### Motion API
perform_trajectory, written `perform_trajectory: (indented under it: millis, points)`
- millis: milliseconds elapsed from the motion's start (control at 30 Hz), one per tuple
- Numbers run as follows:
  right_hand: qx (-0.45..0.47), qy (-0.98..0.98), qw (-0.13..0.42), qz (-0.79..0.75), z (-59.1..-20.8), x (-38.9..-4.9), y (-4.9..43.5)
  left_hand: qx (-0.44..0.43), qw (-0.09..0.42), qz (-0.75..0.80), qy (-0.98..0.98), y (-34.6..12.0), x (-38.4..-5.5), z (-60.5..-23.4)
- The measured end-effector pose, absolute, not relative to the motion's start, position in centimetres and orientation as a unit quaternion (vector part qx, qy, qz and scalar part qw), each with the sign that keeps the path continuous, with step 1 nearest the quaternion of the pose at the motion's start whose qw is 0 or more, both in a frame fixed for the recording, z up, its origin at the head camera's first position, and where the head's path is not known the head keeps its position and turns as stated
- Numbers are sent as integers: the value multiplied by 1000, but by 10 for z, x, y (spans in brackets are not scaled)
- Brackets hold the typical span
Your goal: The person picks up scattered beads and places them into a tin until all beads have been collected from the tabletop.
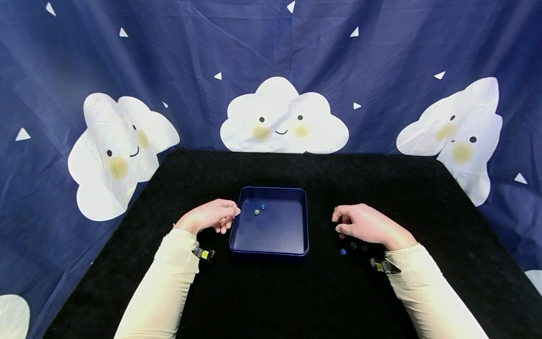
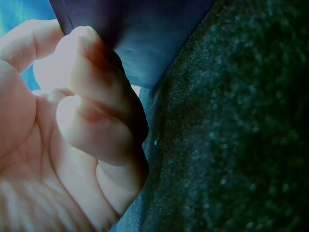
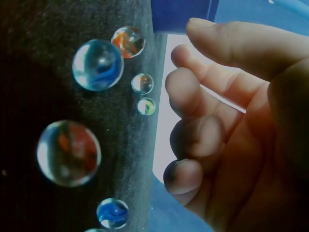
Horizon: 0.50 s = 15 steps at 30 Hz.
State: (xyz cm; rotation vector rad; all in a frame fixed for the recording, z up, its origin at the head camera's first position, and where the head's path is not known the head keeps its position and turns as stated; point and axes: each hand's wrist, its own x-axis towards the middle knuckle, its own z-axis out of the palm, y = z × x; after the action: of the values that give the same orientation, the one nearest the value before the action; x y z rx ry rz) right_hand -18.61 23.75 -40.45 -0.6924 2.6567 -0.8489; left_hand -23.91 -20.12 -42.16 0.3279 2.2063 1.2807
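A shallow dark-blue square tray (image 1: 271,252) lies on the black cloth, holding a blue marble (image 1: 263,206) and a yellow-green marble (image 1: 256,212). At its left rim, my left hand (image 1: 213,216) grips the wall with thumb and curled fingers, as the left wrist view also shows. To the right of the tray, my right hand (image 1: 368,223) hovers over several loose marbles, its fingers loosely bent. In the right wrist view nothing sits between thumb and fingers. Beside them lie a red marble (image 3: 69,153), a pale-blue marble (image 3: 98,65), an orange marble (image 3: 128,41) and others.
Black cloth (image 1: 271,301) covers the table around the tray. A dark-blue curtain (image 1: 190,56) printed with white clouds hangs along the back and sides. Each wrist wears a small black camera under a cream sleeve (image 1: 165,282).
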Motion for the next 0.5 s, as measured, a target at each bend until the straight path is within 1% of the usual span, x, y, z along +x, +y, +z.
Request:
perform_trajectory:
  millis: [267, 500]
  points:
    - [-226, 916, 157, -292, -407, -185, 239, 126, 281, 478, 823, -202, -240, -423]
    - [-228, 919, 158, -281, -407, -185, 240, 128, 283, 481, 820, -202, -240, -424]
